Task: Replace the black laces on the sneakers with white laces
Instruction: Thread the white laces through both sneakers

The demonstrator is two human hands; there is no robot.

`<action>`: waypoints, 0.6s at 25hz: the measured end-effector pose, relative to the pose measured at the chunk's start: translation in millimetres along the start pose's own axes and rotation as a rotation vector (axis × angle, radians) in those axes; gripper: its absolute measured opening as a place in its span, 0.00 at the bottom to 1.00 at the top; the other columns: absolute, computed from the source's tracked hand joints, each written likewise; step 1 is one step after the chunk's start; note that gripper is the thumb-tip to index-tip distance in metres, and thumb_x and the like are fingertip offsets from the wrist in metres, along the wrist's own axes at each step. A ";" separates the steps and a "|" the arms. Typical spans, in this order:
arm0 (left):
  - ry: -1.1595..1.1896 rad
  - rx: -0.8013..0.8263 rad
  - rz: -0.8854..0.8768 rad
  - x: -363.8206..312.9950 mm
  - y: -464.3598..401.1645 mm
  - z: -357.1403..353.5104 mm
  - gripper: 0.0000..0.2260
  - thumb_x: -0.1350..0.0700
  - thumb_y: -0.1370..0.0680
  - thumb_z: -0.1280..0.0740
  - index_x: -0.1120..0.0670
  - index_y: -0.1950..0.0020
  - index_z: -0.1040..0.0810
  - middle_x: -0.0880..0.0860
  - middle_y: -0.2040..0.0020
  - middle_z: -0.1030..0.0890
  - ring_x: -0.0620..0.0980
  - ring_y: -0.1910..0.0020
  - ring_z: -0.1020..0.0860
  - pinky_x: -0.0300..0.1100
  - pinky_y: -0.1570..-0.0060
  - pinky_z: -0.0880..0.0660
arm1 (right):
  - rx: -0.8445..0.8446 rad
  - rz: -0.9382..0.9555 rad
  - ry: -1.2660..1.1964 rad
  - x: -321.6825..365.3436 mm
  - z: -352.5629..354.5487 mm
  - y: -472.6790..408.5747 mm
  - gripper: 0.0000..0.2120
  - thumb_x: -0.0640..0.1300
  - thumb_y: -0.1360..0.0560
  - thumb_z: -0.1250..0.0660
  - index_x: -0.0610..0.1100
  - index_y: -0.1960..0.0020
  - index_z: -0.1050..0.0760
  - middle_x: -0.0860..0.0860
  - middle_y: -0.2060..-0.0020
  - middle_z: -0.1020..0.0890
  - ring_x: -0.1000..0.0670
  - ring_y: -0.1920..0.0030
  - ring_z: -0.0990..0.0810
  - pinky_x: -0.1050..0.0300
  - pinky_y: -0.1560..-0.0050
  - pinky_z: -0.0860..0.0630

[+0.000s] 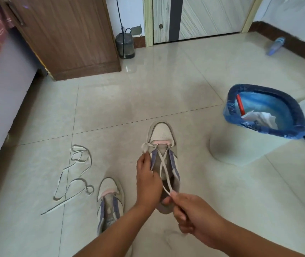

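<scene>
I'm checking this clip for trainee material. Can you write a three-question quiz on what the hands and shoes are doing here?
1. True or false: the sneaker on the floor already has a lace threaded through it.
2. Which hand pinches the white lace nearest the toe of the held sneaker? A) left hand B) right hand
3. Fill in: a loose lace lies on the floor to the ____ of both shoes.

Key
1. False; its eyelets look bare.
2. A; the right hand pulls the lace near the heel end.
3. Left.
</scene>
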State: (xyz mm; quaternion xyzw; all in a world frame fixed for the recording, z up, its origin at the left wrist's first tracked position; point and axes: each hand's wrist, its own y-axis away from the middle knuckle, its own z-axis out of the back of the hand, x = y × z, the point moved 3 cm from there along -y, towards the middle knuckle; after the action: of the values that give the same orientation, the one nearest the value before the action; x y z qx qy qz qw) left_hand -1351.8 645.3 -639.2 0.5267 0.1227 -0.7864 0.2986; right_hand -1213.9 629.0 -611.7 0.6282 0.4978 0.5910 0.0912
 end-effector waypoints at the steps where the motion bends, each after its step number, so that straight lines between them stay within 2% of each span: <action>1: -0.034 0.059 0.010 2.8 2.3 -8.1 0.22 0.65 0.20 0.44 0.53 0.26 0.37 0.47 0.32 0.35 0.42 0.37 0.32 0.27 0.42 0.38 | -0.037 0.023 0.041 -5.8 7.3 10.1 0.16 0.50 0.19 0.43 0.39 0.55 0.24 0.49 0.79 0.35 0.53 0.80 0.43 0.64 0.77 0.42; 3: -0.105 0.219 0.019 11.3 13.7 -30.2 0.20 0.65 0.20 0.44 0.54 0.28 0.35 0.49 0.32 0.35 0.46 0.39 0.30 0.32 0.43 0.36 | -0.142 0.064 0.099 -18.7 22.3 33.5 0.16 0.48 0.19 0.44 0.40 0.58 0.25 0.50 0.80 0.35 0.53 0.82 0.42 0.66 0.77 0.42; 5: -0.167 0.368 0.044 22.6 31.6 -56.9 0.19 0.66 0.21 0.45 0.56 0.31 0.33 0.52 0.34 0.35 0.45 0.43 0.31 0.31 0.45 0.37 | -0.291 0.098 0.172 -33.2 37.5 56.4 0.14 0.44 0.19 0.44 0.40 0.60 0.27 0.52 0.83 0.34 0.55 0.83 0.40 0.66 0.80 0.42; 7: -0.201 0.460 0.080 30.7 48.4 -78.3 0.19 0.67 0.21 0.46 0.58 0.31 0.32 0.53 0.35 0.34 0.45 0.44 0.31 0.31 0.46 0.36 | -0.415 0.105 0.258 -46.4 48.4 74.4 0.13 0.42 0.19 0.43 0.39 0.61 0.28 0.53 0.83 0.34 0.56 0.82 0.38 0.67 0.78 0.38; 9: -0.204 0.526 0.093 32.5 66.0 -99.1 0.19 0.68 0.22 0.46 0.59 0.33 0.30 0.54 0.37 0.33 0.48 0.45 0.29 0.32 0.47 0.34 | -0.495 0.036 0.317 -64.9 56.4 91.5 0.12 0.44 0.19 0.44 0.42 0.59 0.29 0.53 0.81 0.33 0.56 0.80 0.36 0.63 0.71 0.35; 11: -0.205 0.618 0.032 30.8 87.7 -118.0 0.16 0.68 0.23 0.44 0.59 0.36 0.30 0.51 0.41 0.34 0.46 0.47 0.31 0.29 0.48 0.37 | -0.545 -0.070 0.353 -84.7 57.5 108.4 0.09 0.49 0.19 0.46 0.48 0.55 0.30 0.53 0.77 0.30 0.56 0.76 0.32 0.62 0.64 0.34; 13: -0.202 0.702 -0.018 34.0 110.5 -135.6 0.13 0.66 0.22 0.41 0.58 0.39 0.30 0.49 0.43 0.35 0.46 0.47 0.31 0.29 0.48 0.37 | -0.633 -0.174 0.356 -95.2 56.8 124.8 0.08 0.52 0.19 0.48 0.55 0.51 0.32 0.55 0.75 0.28 0.60 0.75 0.30 0.67 0.59 0.36; 14: -0.197 0.723 0.006 37.7 119.1 -141.7 0.12 0.65 0.22 0.42 0.58 0.39 0.30 0.49 0.42 0.35 0.46 0.46 0.31 0.30 0.47 0.37 | -0.649 -0.215 0.309 -97.1 58.2 129.2 0.08 0.52 0.19 0.49 0.55 0.50 0.31 0.55 0.76 0.28 0.61 0.77 0.29 0.71 0.60 0.36; 15: -0.210 0.730 0.043 42.2 124.7 -145.9 0.14 0.67 0.22 0.43 0.59 0.38 0.30 0.51 0.41 0.35 0.47 0.47 0.31 0.31 0.48 0.37 | -0.649 -0.226 0.211 -99.3 62.3 130.1 0.09 0.51 0.19 0.49 0.52 0.49 0.30 0.54 0.78 0.28 0.58 0.79 0.31 0.73 0.67 0.35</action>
State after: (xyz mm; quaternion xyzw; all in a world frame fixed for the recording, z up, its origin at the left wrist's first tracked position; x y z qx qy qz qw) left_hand -1178.2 606.2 -722.7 0.5175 -0.2081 -0.8215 0.1186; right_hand -1075.3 522.3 -602.6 0.4429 0.3573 0.7661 0.2988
